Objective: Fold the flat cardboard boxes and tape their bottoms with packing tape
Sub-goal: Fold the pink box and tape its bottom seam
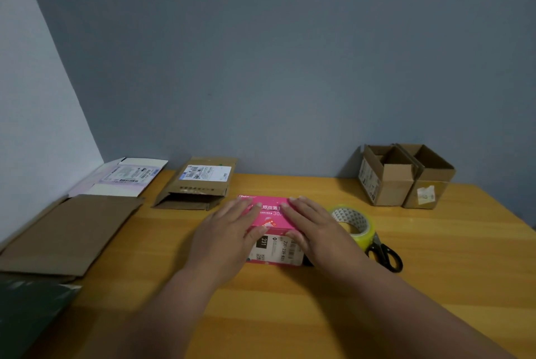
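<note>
A pink and white printed box (272,218) stands on the wooden table (290,300) in the middle. My left hand (229,228) lies flat on its left side with straight fingers pressing the top. My right hand (311,224) presses the right side of the top the same way, its thumb down the front face. A roll of clear packing tape (355,224) stands just right of the box, partly behind my right hand. Black scissors (384,254) lie beside the roll.
Two folded brown boxes (406,176) stand open at the back right against the wall. A flattened brown box with a label (200,184) lies at the back, a white flat carton (124,177) and a large flat brown cardboard (66,234) to the left. A dark sheet (26,309) lies at the left front.
</note>
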